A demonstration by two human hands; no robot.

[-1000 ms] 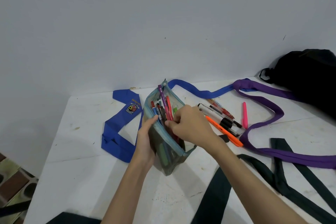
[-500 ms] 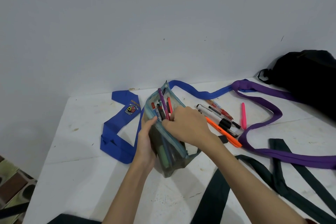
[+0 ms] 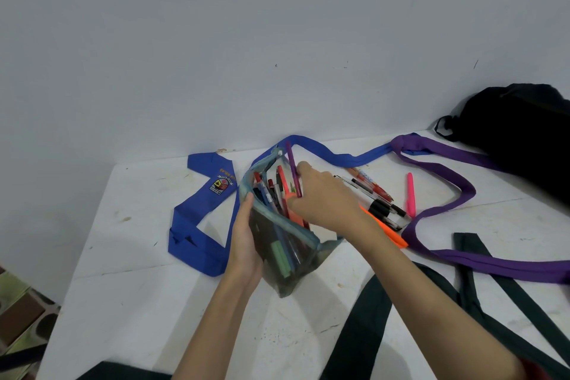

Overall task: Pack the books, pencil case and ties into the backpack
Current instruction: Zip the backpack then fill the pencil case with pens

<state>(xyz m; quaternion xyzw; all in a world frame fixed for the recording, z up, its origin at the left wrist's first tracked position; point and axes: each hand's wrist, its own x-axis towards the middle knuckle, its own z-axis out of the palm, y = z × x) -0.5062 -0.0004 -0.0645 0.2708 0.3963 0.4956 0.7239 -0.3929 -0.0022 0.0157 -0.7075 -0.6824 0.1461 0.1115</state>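
1. The left hand [image 3: 246,237] grips the near left side of the pencil case [image 3: 285,234], thumb at its rim, holding the see-through pouch upright with its mouth open.
2. The right hand [image 3: 324,197] reaches over the open mouth, its fingers curled round a purple pen [image 3: 292,168] that stands half inside among the other pens.
3. Judged from this, the step in hand is filling the pencil case, well before any packing. The next move calls for pushing the purple pen down, then fetching the loose pens [image 3: 377,199] lying just right of the case, including an orange marker [image 3: 388,230] and a pink pen [image 3: 410,194].
4. Around the case on the white table [image 3: 129,287] lie the ties: a blue tie [image 3: 197,222] to the left and behind, a purple tie [image 3: 456,191] to the right, a dark green tie [image 3: 481,290] nearest the person.
5. The black backpack [image 3: 524,136] sits at the far right, well apart from the hands. No books are in view.
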